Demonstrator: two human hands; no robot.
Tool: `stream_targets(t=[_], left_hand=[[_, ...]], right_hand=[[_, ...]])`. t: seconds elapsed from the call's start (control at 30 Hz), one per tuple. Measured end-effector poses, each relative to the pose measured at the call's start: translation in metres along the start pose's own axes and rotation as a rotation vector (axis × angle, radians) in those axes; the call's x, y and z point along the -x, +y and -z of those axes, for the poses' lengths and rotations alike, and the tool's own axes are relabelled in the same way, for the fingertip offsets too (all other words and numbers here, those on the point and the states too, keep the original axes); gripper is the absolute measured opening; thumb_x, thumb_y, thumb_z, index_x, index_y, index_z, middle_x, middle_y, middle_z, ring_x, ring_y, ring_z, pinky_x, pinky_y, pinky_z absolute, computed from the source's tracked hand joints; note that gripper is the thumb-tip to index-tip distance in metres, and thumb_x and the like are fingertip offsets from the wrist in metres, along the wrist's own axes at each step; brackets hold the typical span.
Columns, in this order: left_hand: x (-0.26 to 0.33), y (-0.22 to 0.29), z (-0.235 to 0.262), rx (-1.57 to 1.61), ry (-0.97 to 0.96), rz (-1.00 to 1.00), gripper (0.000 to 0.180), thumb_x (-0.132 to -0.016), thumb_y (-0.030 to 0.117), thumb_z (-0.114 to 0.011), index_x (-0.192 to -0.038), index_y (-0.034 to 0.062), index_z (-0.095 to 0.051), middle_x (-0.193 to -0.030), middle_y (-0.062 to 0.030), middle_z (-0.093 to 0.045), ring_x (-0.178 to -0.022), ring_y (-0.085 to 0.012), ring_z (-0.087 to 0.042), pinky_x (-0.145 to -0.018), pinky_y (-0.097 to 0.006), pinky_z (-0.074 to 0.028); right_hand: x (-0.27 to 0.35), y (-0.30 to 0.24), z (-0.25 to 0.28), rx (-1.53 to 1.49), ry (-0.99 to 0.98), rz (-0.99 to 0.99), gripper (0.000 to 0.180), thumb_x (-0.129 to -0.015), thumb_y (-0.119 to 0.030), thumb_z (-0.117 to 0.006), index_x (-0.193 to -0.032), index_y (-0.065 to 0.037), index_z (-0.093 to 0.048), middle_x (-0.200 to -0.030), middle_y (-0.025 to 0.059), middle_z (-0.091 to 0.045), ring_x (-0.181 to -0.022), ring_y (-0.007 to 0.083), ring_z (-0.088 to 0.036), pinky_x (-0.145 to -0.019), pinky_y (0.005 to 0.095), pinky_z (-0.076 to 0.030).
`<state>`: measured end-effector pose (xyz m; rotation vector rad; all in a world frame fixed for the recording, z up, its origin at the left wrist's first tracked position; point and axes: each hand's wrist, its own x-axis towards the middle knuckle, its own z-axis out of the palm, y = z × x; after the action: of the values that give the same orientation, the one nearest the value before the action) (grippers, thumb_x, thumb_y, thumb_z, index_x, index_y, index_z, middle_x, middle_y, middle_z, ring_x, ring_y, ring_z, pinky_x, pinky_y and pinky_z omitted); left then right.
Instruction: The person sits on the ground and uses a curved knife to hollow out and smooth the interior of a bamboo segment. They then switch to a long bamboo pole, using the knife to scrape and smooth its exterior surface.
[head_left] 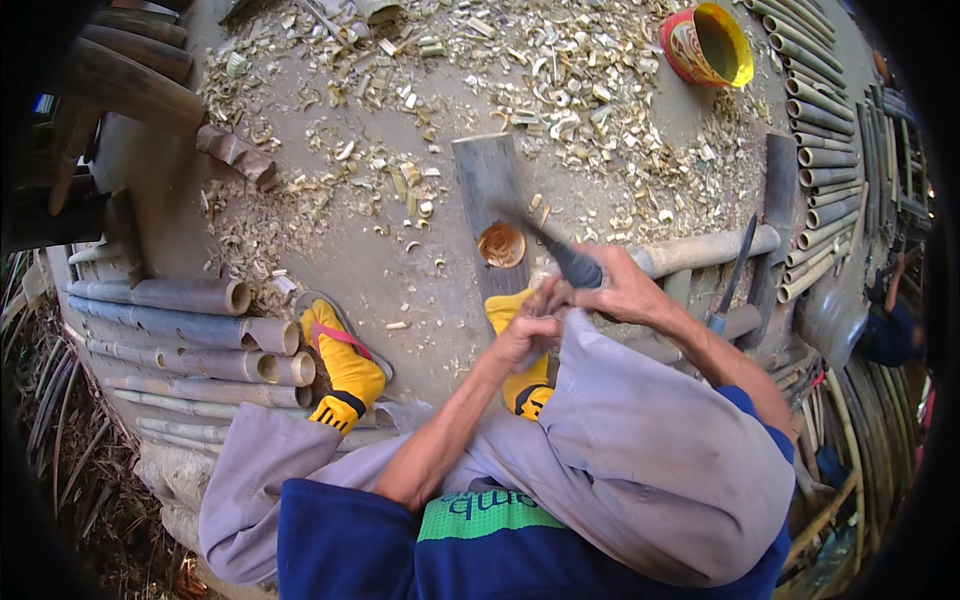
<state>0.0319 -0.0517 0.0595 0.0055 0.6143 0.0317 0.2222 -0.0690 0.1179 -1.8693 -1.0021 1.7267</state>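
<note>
My right hand (625,290) is closed around a dark-handled tool (574,262). Its narrow end is smeared by motion and points up and left, over a dark bamboo piece (487,175). A round hole (501,245) with a light brown inside is cut into that bamboo. Close against the right hand, my left hand (530,335) has its fingers pinched together above my raised knee. What they hold, if anything, I cannot make out. My yellow-socked right foot (515,385) is at the near end of the bamboo.
Pale bamboo chips (560,80) litter the ground. A red and yellow bucket (706,45) stands at far right. Cut bamboo poles lie stacked left (200,330) and right (825,155). A dark-bladed tool (740,265) stands upright beside a horizontal bamboo pole (712,250). Another person (888,325) is at the right edge.
</note>
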Motion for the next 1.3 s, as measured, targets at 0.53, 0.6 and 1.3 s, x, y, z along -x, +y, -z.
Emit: stream_targets(t=[0.53,0.6,1.3], left_hand=[[0.091,0.082,-0.003,-1.578,0.624,-0.372,0.034,-0.062,0.007,-0.064,-0.092,0.0022,-0.049,-0.074,-0.0194,-0.056,-0.071,-0.0404,-0.058,-0.063,-0.043,-0.048],[0.099,0.064,0.007,-1.607,0.509,-0.4,0.033,-0.061,0.007,-0.064,-0.091,0.0022,-0.05,-0.075,-0.0192,-0.056,-0.072,-0.0399,-0.059,-0.063,-0.043,-0.048],[0.098,0.011,0.061,-1.267,0.726,-0.379,0.03,-0.066,0.012,-0.071,-0.091,0.0031,-0.056,-0.079,-0.0187,-0.063,-0.075,-0.0366,-0.063,-0.065,-0.039,-0.049]], right_hand=[[-0.029,-0.101,-0.041,0.773,0.17,0.687,0.032,-0.079,-0.033,-0.062,-0.092,-0.004,-0.056,-0.089,0.0127,-0.059,-0.089,0.0269,-0.06,-0.076,0.0425,-0.045],[-0.027,-0.082,-0.063,0.931,0.166,0.97,0.025,-0.074,-0.018,-0.06,-0.095,-0.006,-0.055,-0.088,0.0045,-0.062,-0.087,0.0219,-0.06,-0.076,0.0388,-0.044],[-0.088,-0.021,-0.125,0.968,-0.62,0.699,0.024,-0.076,-0.019,-0.059,-0.094,-0.003,-0.061,-0.078,0.0122,-0.066,-0.079,0.0292,-0.066,-0.069,0.0403,-0.051]])
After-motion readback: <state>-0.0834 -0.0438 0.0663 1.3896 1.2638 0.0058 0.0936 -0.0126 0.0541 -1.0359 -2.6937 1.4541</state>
